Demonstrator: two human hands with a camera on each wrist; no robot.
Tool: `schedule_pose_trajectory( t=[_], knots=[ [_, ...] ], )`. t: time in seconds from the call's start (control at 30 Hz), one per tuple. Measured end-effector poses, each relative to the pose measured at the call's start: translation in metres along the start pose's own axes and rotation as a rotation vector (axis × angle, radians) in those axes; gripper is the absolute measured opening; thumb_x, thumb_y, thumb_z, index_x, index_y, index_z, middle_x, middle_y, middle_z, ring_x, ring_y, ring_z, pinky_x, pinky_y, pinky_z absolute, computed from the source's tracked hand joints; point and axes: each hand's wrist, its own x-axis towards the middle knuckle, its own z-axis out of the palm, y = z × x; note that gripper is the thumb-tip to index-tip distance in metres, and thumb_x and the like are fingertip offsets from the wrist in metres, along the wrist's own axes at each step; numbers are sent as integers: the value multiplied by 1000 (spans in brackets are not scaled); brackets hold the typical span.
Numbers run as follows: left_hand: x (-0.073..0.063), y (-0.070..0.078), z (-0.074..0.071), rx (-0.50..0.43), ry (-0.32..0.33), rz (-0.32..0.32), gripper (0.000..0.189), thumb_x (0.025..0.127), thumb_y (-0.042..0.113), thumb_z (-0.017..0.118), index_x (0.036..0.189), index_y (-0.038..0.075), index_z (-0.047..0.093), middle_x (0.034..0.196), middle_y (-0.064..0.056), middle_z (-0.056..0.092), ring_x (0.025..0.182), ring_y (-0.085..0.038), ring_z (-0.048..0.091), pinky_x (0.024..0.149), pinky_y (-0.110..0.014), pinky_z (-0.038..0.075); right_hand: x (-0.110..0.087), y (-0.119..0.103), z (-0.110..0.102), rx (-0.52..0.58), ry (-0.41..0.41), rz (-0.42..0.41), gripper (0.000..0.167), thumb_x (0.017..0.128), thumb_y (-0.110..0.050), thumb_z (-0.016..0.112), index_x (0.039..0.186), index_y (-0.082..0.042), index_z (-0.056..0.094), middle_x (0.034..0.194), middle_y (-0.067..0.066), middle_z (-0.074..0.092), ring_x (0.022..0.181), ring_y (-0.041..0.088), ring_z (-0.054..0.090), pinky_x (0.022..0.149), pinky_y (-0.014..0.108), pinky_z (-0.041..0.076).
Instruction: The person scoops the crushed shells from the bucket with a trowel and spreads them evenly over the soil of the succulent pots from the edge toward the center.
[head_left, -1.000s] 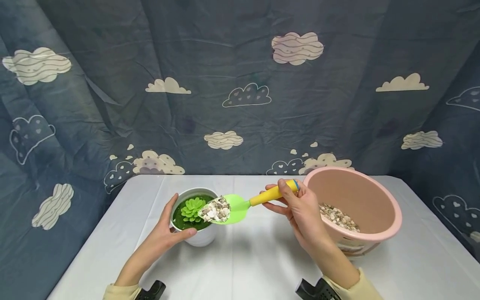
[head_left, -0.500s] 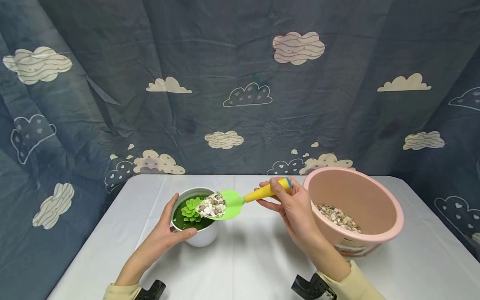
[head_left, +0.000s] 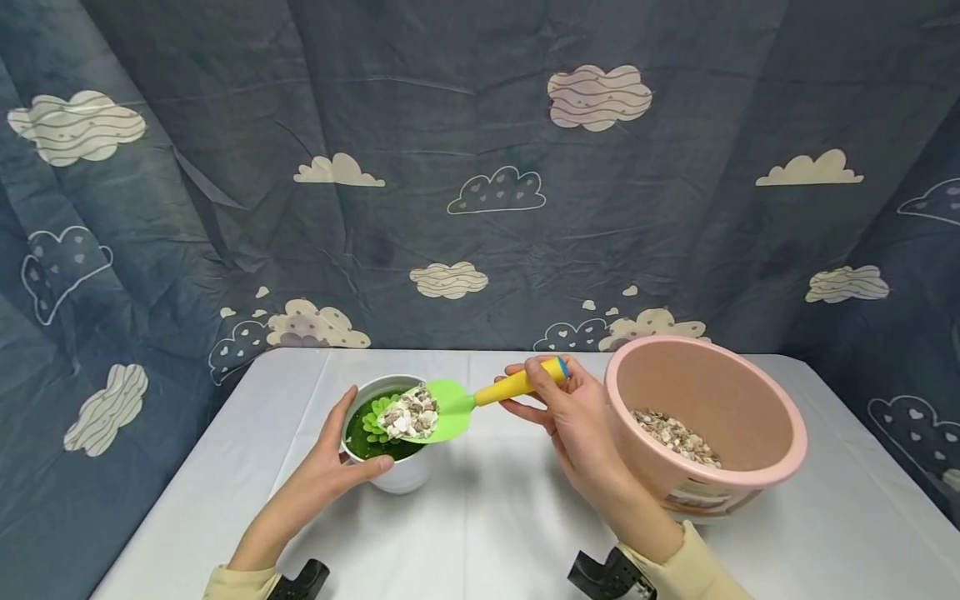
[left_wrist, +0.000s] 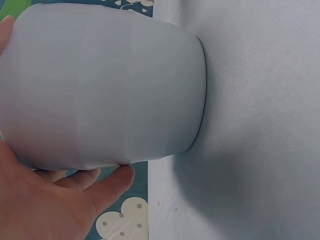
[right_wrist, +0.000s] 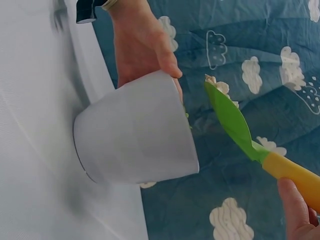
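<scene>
A white flowerpot (head_left: 405, 477) stands on the table at centre left, with a green succulent (head_left: 372, 422) on a green base inside. My left hand (head_left: 321, 471) grips its left side, the thumb at the near rim. In the left wrist view, fingers (left_wrist: 112, 187) lie against the pot's wall. My right hand (head_left: 581, 425) holds a small garden trowel (right_wrist: 232, 120) by its yellow handle. Its green blade carries a heap of shell-like chips (head_left: 412, 414) above the pot's right side, partly covering the succulent. The right wrist view shows the blade a little above the rim.
On the right stands a large pink tub (head_left: 783, 417) with more chips (head_left: 677, 437) at its bottom. A white cloth covers the table (head_left: 480, 542). Behind it hangs a dark blue curtain (head_left: 495, 100) with cloud prints.
My right hand has moved left with the loaded trowel, bringing the chips farther over the flowerpot and succulent. The left hand and pot have stayed in place.
</scene>
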Motion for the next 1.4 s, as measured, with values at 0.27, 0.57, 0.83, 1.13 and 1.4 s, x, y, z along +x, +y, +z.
schedule_pose_trajectory(
  t=[0.27,0.57,0.83,1.13,1.4],
  knots=[
    [0,0,2,-11,-2,21,106,83,32,78,159,25,3,163,-12,1,146,-39,7,110,-64,20,1,6,5,2,11,-13,27,95,-12,67,108,6,51,100,18,69,99,36,68,81,50,55],
    [-1,0,-1,12,3,35,106,84,30,77,159,22,2,162,-16,1,145,-41,10,110,-63,22,6,13,13,-61,-17,-29,28,94,-12,68,109,6,52,105,23,67,102,37,67,80,49,55],
    [-2,2,-1,-2,0,48,106,84,27,77,159,19,3,163,-16,0,146,-42,7,109,-64,21,9,18,13,-67,-21,-21,29,94,-11,68,110,6,52,106,23,67,103,38,66,80,48,56],
    [-1,-2,0,8,7,46,106,83,30,77,159,21,4,162,-15,4,146,-40,9,108,-67,20,13,22,19,-69,-30,-50,27,92,-9,70,106,5,52,104,23,69,100,37,67,79,49,56],
    [0,-1,-1,13,10,42,106,83,31,78,159,23,5,163,-12,4,146,-38,5,108,-67,17,16,24,22,-82,-32,-76,26,91,-7,71,105,5,52,104,23,69,98,36,68,79,48,56]
  ],
)
